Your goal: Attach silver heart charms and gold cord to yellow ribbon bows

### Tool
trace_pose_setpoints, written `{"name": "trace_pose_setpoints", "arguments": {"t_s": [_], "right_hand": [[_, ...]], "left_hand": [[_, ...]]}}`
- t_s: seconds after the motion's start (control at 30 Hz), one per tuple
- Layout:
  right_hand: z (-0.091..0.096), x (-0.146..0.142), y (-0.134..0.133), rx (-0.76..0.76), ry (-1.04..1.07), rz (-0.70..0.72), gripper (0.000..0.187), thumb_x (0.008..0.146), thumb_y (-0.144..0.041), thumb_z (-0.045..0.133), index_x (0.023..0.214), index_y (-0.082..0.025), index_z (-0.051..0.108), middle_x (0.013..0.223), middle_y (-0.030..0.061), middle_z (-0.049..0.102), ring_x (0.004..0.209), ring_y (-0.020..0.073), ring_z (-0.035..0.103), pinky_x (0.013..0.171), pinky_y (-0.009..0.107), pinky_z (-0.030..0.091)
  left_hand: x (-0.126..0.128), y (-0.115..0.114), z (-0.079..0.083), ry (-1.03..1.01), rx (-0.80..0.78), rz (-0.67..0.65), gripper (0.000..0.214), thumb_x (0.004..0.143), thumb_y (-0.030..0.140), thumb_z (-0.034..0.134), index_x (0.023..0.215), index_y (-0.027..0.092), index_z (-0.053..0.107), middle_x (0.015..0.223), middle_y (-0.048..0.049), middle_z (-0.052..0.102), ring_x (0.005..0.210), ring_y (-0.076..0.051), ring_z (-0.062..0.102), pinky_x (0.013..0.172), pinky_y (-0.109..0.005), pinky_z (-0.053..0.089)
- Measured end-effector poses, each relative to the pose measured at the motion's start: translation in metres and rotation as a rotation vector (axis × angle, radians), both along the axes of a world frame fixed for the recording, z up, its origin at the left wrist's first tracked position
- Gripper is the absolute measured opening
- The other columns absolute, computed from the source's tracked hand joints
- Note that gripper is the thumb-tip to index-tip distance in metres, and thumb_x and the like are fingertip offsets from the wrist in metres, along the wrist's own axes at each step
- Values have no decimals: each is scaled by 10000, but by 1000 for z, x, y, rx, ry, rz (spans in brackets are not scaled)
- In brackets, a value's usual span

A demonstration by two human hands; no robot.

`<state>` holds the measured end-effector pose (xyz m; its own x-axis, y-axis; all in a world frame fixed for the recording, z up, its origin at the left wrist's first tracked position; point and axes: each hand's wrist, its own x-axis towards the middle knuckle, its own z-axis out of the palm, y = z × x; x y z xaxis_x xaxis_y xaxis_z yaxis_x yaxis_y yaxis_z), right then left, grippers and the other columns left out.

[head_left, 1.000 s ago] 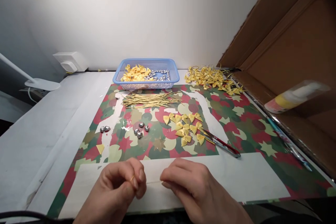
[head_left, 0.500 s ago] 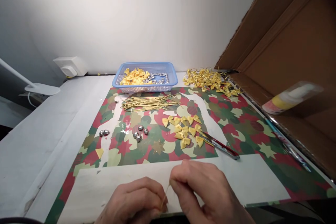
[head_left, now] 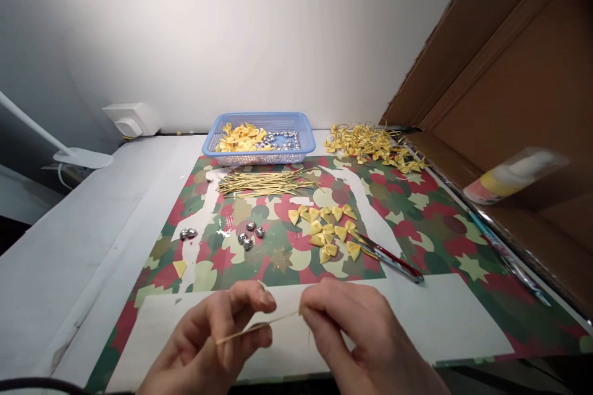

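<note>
Low in front of me, my left hand [head_left: 217, 336] and my right hand [head_left: 356, 333] pinch the two ends of one thin gold string [head_left: 259, 326] stretched between them. Both hands are closed on it above the white strip of the patterned mat [head_left: 417, 222]. Beyond them lie loose yellow bows [head_left: 327, 231], several silver beads [head_left: 249, 234] and a bundle of gold strings [head_left: 264, 182].
A blue basket [head_left: 303, 129] with bows and beads stands at the back. A pile of finished looped bows [head_left: 370, 143] lies at the back right. Red-handled scissors [head_left: 391, 258] lie right of the bows. A cardboard box [head_left: 519, 105] and a glue bottle [head_left: 509, 176] are at right.
My left hand has risen and turned from a low clenched hold. The gold string now runs taut and nearly level between the two hands.
</note>
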<state>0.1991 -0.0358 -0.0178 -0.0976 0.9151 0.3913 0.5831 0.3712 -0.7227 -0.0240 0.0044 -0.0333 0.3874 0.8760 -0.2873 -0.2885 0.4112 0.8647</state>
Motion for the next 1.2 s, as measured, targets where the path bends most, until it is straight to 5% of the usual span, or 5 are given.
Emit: {"name": "trace_pose_setpoints", "arguments": {"t_s": [0.2,0.67,0.87,0.97,1.2], "right_hand": [[-7,-5,-1,-30,-82,43,209,960,-116,482,856,-254,601,721,-7,698,656,174,683,626,263,533],[-2,1,1,-126,-122,116,263,1019,-121,453,826,-226,596,710,-14,653,622,150,629,610,268,496],[-3,1,-1,-103,-52,102,240,997,-114,472,847,-241,609,718,-31,673,648,147,662,629,251,501],[1,2,-2,-26,44,132,214,971,-101,496,889,-256,619,733,-39,706,633,137,680,596,222,502],[20,5,1,-3,115,127,180,946,-94,586,948,-256,667,790,-27,763,659,122,723,528,154,512]], "left_hand": [[12,5,12,-228,-105,-9,525,799,564,904,633,217,547,630,25,476,609,-135,532,588,-242,552],[20,13,6,-499,-489,206,223,732,166,992,750,171,771,773,20,685,709,-106,701,645,-176,611],[13,16,-1,-49,-97,145,324,750,461,970,700,192,796,783,15,711,603,-52,622,559,-98,539],[7,17,-10,91,85,83,138,815,257,939,736,183,855,838,-50,785,724,-125,716,605,-116,563],[7,13,3,461,902,-519,278,1006,8,547,1066,163,770,1044,-125,793,898,-198,768,857,-236,612]]}}
